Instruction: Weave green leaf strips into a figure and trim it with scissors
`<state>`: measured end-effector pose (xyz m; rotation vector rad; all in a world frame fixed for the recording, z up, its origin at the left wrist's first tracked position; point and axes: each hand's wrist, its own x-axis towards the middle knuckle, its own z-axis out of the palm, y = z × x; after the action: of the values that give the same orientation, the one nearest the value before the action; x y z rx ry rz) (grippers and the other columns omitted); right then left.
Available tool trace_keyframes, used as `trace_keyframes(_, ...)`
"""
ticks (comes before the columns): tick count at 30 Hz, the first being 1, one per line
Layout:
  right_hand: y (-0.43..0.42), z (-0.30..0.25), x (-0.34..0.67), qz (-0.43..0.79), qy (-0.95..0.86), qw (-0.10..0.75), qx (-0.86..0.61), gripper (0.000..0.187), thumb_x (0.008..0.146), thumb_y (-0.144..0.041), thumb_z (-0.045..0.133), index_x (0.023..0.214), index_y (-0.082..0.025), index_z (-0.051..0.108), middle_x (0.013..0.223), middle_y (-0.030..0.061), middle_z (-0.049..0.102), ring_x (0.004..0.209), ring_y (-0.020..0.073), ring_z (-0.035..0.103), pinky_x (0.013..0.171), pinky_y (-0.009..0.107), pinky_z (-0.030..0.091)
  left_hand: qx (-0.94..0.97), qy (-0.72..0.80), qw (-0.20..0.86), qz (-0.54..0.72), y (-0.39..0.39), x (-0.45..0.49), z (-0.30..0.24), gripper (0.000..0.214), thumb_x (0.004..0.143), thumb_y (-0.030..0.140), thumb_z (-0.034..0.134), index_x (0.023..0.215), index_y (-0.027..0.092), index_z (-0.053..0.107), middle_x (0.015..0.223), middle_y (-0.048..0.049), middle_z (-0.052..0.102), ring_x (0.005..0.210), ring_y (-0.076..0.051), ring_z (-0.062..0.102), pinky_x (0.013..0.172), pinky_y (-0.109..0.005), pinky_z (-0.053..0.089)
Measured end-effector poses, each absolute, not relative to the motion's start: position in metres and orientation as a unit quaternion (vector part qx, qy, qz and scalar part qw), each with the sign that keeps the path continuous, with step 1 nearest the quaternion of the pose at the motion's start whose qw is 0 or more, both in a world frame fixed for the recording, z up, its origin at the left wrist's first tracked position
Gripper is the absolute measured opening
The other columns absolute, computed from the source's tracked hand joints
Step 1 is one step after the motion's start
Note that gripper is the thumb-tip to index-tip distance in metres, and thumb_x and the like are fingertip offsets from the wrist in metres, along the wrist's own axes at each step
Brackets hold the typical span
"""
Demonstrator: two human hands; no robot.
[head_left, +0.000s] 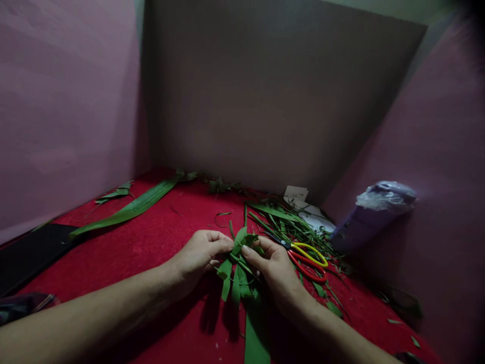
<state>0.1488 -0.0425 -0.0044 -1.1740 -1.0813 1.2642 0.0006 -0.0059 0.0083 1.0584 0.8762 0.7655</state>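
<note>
Between my two hands is a bundle of green leaf strips [235,283], folded and looped, with several strip ends hanging down. My left hand [202,253] pinches its left side, fingertips near the middle of the bundle. On the other side my right hand [273,265] grips it, the thumb pressed on the front. A long wide green leaf [256,328] runs below the bundle toward the bottom edge; whether it joins the bundle I cannot tell. Just right of my right hand lie scissors [306,260] with one yellow and one red handle.
Red cloth [159,222] covers the surface. Cut leaf scraps [291,222] pile up at the right, near white paper [316,220]. A purple container topped with clear plastic [373,217] leans there. One long leaf [132,205] and a black flat object [32,258] lie left.
</note>
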Motion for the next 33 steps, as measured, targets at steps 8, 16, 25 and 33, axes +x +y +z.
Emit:
trace_keyframes(8, -0.0455, 0.0013, 0.1475, 0.515, -0.463, 0.525, -0.496, 0.029, 0.063, -0.036, 0.068, 0.06, -0.016, 0.048, 0.045, -0.0076, 0.044, 0.041, 0.0054, 0.035, 0.04, 0.019, 0.026, 0.474, 0.409, 0.691, 0.362, -0.0063, 0.0027, 0.0076, 0.015, 0.06, 0.023, 0.064, 0.061, 0.011, 0.055, 0.042, 0.0052, 0.046, 0.037, -0.004, 0.038, 0.04, -0.017, 0.024)
trace_keyframes(16, -0.0445, 0.002, 0.1486, 0.494, -0.475, 0.511, -0.519, 0.03, 0.062, -0.035, 0.067, 0.055, -0.016, 0.045, 0.043, -0.0082, 0.041, 0.041, 0.0057, 0.034, 0.041, 0.019, 0.025, 0.471, 0.406, 0.69, 0.369, -0.0053, 0.0033, 0.0077, 0.014, 0.059, 0.022, 0.063, 0.061, 0.011, 0.055, 0.044, 0.0049, 0.048, 0.038, -0.004, 0.039, 0.04, -0.017, 0.024)
trace_keyframes(25, -0.046, 0.0052, 0.1471, 0.489, -0.475, 0.505, -0.53, 0.03, 0.06, -0.036, 0.068, 0.054, -0.016, 0.045, 0.043, -0.0076, 0.042, 0.041, 0.0058, 0.035, 0.041, 0.019, 0.026, 0.473, 0.413, 0.683, 0.372, -0.0042, 0.0034, 0.0043, 0.016, 0.059, 0.023, 0.064, 0.064, 0.011, 0.055, 0.047, 0.0037, 0.051, 0.039, -0.004, 0.043, 0.04, -0.017, 0.027)
trace_keyframes(33, -0.0452, 0.005, 0.1475, 0.486, -0.476, 0.497, -0.539, 0.031, 0.058, -0.036, 0.068, 0.053, -0.016, 0.045, 0.043, -0.0076, 0.042, 0.04, 0.006, 0.036, 0.041, 0.019, 0.026, 0.469, 0.416, 0.683, 0.375, -0.004, 0.004, 0.0044, 0.018, 0.059, 0.025, 0.065, 0.066, 0.011, 0.055, 0.049, 0.0031, 0.053, 0.042, -0.006, 0.046, 0.043, -0.017, 0.031)
